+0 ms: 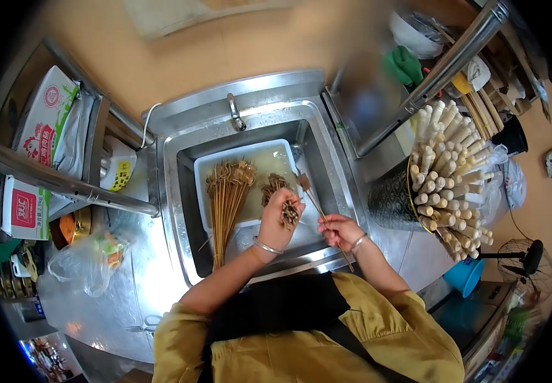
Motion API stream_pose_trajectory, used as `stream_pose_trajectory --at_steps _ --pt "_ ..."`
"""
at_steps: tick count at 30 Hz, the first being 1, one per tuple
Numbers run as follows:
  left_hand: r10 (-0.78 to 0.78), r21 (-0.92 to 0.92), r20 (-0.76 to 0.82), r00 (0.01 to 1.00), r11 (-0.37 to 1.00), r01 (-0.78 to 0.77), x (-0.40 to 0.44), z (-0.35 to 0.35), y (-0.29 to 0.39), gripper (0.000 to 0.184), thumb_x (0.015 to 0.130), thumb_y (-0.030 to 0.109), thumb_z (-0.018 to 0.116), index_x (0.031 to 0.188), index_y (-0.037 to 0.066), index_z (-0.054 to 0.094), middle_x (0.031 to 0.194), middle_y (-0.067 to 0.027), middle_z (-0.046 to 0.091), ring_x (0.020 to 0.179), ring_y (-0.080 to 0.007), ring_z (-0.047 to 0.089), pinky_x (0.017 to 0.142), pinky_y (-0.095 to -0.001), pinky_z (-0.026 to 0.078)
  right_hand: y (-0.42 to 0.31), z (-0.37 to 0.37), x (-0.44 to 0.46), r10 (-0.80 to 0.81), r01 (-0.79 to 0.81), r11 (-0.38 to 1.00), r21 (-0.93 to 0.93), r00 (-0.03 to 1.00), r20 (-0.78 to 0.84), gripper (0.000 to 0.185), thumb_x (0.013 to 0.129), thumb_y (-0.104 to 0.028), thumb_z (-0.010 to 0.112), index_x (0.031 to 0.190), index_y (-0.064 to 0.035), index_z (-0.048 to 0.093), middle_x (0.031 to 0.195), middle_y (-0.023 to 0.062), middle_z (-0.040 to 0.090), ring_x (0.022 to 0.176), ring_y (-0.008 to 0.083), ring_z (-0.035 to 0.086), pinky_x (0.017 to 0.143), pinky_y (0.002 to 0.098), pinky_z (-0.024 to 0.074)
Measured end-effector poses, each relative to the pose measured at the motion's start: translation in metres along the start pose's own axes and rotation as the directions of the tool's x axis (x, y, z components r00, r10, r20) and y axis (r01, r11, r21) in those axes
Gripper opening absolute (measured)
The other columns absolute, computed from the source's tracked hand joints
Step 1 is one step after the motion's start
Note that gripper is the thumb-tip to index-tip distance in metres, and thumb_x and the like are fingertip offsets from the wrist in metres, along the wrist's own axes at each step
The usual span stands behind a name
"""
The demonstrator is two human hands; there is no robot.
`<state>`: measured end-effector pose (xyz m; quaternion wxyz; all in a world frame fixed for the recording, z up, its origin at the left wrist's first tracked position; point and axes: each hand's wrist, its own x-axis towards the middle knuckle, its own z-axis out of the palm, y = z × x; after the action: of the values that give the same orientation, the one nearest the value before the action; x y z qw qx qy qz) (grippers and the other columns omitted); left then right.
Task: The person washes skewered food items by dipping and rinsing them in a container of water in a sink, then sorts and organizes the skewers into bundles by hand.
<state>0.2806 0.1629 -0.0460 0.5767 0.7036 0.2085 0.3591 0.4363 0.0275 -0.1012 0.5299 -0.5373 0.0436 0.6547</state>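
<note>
My left hand (277,222) is closed around a bundle of skewers (289,216), whose stick ends point up toward me. Brown food on the far end of that bundle (275,185) hangs over a white tray (209,155) of cloudy water in the sink. Between the fingertips of my right hand (342,232) are thin skewers (315,203), one or two, with a flat brown piece (303,182) at the top. Left of my left hand, a large bunch of skewers (226,204) with brown food leans in the tray, sticks toward me.
The steel sink (183,185) has a faucet (235,113) at its back. On the right stands a dark patterned bucket (392,198) packed with pale rolled sticks (445,172). Scissors (151,324) and a plastic bag (88,262) lie on the left counter. Metal rack posts (78,186) flank the sink.
</note>
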Motion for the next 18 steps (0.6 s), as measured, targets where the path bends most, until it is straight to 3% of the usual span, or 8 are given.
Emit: stream_pose_trajectory --at_steps 5,7,8,10,13,14,17,18 --pt "0.183 0.106 0.19 0.965 0.973 -0.205 -0.008 -0.008 0.053 0.016 0.077 -0.002 0.059 0.08 0.004 0.044 0.078 -0.0085 0.048 0.075 -0.0201 0.05 0.078 -0.0294 0.041 0.008 0.019 -0.036 0.052 -0.073 0.987 0.144 0.988 0.143 0.015 0.082 0.005 0.044 0.096 0.0027 0.051 0.084 0.0143 0.058 0.046 0.0073 0.035 0.04 0.0197 0.0276" --pt "0.351 0.193 0.408 0.843 0.869 -0.455 -0.012 -0.009 0.064 0.016 0.073 0.003 0.061 0.08 0.005 0.046 0.08 -0.0093 0.05 0.079 -0.0264 0.051 0.088 -0.0373 0.039 0.009 0.028 -0.032 0.052 -0.082 0.982 0.168 0.983 0.174 0.012 0.088 -0.006 0.044 0.093 0.0006 0.053 0.082 0.0132 0.058 0.044 0.0076 0.033 0.039 0.0198 0.0274" --pt "0.385 0.19 0.448 0.807 0.841 -0.506 -0.016 -0.008 0.065 0.021 0.064 0.008 0.062 0.081 0.006 0.048 0.079 -0.0105 0.048 0.084 -0.0309 0.048 0.091 -0.0404 0.037 0.007 0.037 -0.027 0.077 -0.109 0.971 0.212 0.985 0.154 0.017 0.091 -0.013 0.042 0.091 -0.0004 0.053 0.08 0.0125 0.058 0.043 0.0079 0.032 0.038 0.0204 0.0265" --pt "0.383 0.222 0.535 0.753 0.797 -0.562 -0.022 -0.008 0.064 0.02 0.064 0.006 0.06 0.081 0.006 0.049 0.08 -0.01 0.048 0.086 -0.0302 0.048 0.091 -0.04 0.036 -0.002 0.064 -0.028 0.096 -0.13 0.96 0.25 0.985 0.144 0.024 0.093 -0.021 0.04 0.089 -0.0013 0.054 0.078 0.0119 0.058 0.042 0.0081 0.032 0.038 0.0211 0.0257" --pt "0.376 0.3 0.632 0.677 0.687 -0.662 -0.034 -0.011 0.053 0.019 0.065 0.006 0.055 0.083 0.006 0.051 0.085 -0.008 0.049 0.09 -0.0272 0.047 0.09 -0.038 0.037 -0.024 0.111 -0.053 0.211 -0.222 0.975 0.003 0.929 0.305 0.048 0.088 -0.046 0.047 0.09 0.0007 0.057 0.08 0.0138 0.062 0.064 0.0177 0.059 0.057 0.0306 0.0496" --pt "0.375 0.302 0.656 0.655 0.664 -0.684 -0.037 -0.014 0.049 0.019 0.066 0.007 0.055 0.084 0.005 0.051 0.086 -0.0085 0.05 0.092 -0.0271 0.047 0.09 -0.0383 0.037 -0.027 0.102 -0.033 0.307 -0.296 0.951 -0.092 0.854 0.42 0.05 0.081 -0.048 0.057 0.091 0.0013 0.058 0.086 0.0153 0.063 0.077 0.0212 0.062 0.071 0.0357 0.0513" --pt "0.388 0.329 0.682 0.62 0.594 -0.734 -0.042 -0.025 0.048 0.018 0.066 0.011 0.055 0.083 0.004 0.054 0.089 -0.008 0.051 0.094 -0.0258 0.047 0.085 -0.0366 0.039 -0.02 0.122 -0.014 0.45 -0.368 0.891 -0.264 0.787 0.422 0.047 0.078 -0.044 0.063 0.091 0.0011 0.058 0.085 0.0148 0.063 0.075 0.0207 0.062 0.068 0.0347 0.0515" --pt "0.367 0.343 0.706 0.606 0.571 -0.746 -0.047 -0.028 0.045 0.018 0.066 0.011 0.055 0.083 0.005 0.054 0.089 -0.0077 0.052 0.094 -0.0255 0.047 0.083 -0.0359 0.04 -0.019 0.128 -0.014 0.455 -0.363 0.889 -0.28 0.772 0.444 0.038 0.076 -0.032 0.068 0.09 0.0011 0.057 0.084 0.0134 0.062 0.072 0.0203 0.062 0.065 0.0337 0.052"
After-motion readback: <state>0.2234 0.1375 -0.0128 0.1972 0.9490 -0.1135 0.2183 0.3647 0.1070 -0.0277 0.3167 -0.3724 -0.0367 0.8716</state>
